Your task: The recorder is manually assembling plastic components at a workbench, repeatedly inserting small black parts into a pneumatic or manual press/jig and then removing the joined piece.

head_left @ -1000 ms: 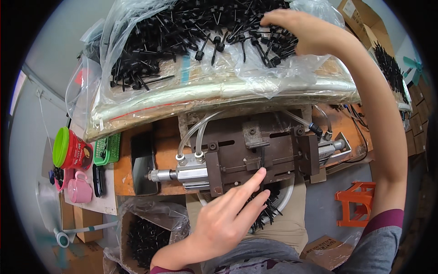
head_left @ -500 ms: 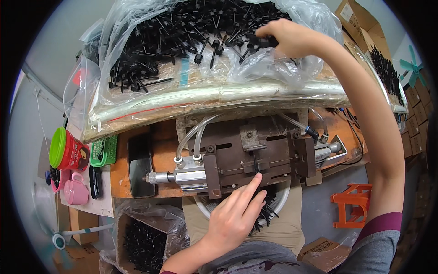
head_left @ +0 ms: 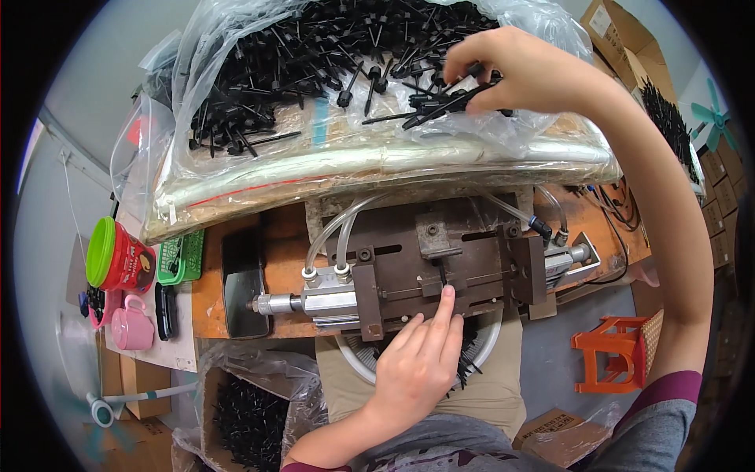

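Note:
My left hand [head_left: 415, 366] lies over the front edge of a dark metal fixture [head_left: 487, 248], its index finger stretched out. That fingertip touches the end of a thin black plastic part [head_left: 443, 274] set upright in the middle of the fixture. Above the large heap of black stemmed parts [head_left: 314, 55], my right hand [head_left: 531, 75] is closed, with thumb and fingers round a black stemmed part [head_left: 440, 112]. Other stems lie close beneath it, so how many it grips is unclear.
Pneumatic cylinders [head_left: 330, 303] with clear hoses flank the fixture. A phone [head_left: 242, 283], a pink cup [head_left: 134, 326], a green basket [head_left: 189, 256] and a red tub [head_left: 130, 267] stand left. Below are a box of black parts [head_left: 248, 421] and an orange stool [head_left: 609, 354].
My right hand has lifted and turned at the heap, and black stems now stick out from its fingers. My left hand has slid slightly forward along the part in the fixture.

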{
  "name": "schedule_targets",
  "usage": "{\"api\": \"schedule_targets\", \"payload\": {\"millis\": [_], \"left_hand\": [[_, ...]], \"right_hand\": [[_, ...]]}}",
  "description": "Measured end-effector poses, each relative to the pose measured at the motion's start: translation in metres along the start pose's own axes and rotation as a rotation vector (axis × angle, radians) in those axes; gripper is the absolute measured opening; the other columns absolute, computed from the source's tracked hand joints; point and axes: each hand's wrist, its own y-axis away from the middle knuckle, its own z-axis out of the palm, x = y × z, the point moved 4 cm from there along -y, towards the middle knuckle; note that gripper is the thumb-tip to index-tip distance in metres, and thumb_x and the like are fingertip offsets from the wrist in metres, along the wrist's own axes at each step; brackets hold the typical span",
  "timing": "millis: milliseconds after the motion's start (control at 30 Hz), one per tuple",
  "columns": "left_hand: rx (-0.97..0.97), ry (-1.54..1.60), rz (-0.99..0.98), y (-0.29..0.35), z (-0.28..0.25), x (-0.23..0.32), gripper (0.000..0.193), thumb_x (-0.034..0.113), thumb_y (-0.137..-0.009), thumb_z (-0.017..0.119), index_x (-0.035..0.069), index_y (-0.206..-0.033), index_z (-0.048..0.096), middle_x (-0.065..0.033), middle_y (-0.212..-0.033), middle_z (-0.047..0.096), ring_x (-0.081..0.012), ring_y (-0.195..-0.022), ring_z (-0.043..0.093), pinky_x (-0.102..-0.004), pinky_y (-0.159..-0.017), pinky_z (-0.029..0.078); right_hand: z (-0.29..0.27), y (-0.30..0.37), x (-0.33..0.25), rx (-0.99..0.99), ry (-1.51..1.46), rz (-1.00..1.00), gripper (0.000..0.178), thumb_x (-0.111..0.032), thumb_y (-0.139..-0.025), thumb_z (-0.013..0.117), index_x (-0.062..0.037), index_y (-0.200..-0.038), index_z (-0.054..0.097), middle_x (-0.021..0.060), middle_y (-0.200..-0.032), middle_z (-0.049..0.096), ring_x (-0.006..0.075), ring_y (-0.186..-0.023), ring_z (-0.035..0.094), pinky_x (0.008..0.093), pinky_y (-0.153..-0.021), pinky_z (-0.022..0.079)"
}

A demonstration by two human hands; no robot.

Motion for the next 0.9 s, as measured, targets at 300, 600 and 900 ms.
{"api": "schedule_targets", "payload": {"millis": [300, 600, 900], "left_hand": [[-0.012, 0.040, -0.008, 0.001, 0.001, -0.010, 0.025, 0.012, -0.076, 0.079, 0.002, -0.097, 0.071, -0.0159, -0.129, 0.066, -0.0220, -0.074, 0.071, -0.0310, -0.073, 0.058], [-0.251, 0.149, -0.019, -0.023, -0.031, -0.004, 0.029, 0.019, -0.080, 0.080, 0.004, -0.103, 0.072, -0.0153, -0.125, 0.068, -0.0206, -0.075, 0.072, -0.0296, -0.065, 0.056], [0.348, 0.032, 0.080, -0.149, -0.072, -0.088, 0.019, 0.008, -0.084, 0.072, 0.005, -0.103, 0.071, -0.0089, -0.104, 0.074, -0.0249, -0.098, 0.070, -0.0340, -0.083, 0.053]], "right_hand": [[-0.011, 0.023, -0.006, 0.206, 0.023, -0.042, 0.013, -0.008, -0.083, 0.074, -0.0029, -0.096, 0.074, 0.0067, -0.084, 0.071, 0.0177, -0.074, 0.066, 0.0278, -0.067, 0.052], [-0.042, 0.089, -0.001, 0.438, -0.713, 0.380, 0.027, -0.025, -0.086, 0.076, -0.0020, -0.099, 0.069, -0.0030, -0.082, 0.060, 0.0037, -0.068, 0.053, 0.0169, -0.067, 0.042], [0.060, 0.163, -0.121, 0.426, -0.455, 0.062, 0.031, -0.008, -0.071, 0.086, -0.0004, -0.095, 0.067, 0.0120, -0.103, 0.067, 0.0262, -0.085, 0.068, 0.0299, -0.070, 0.056]]}}
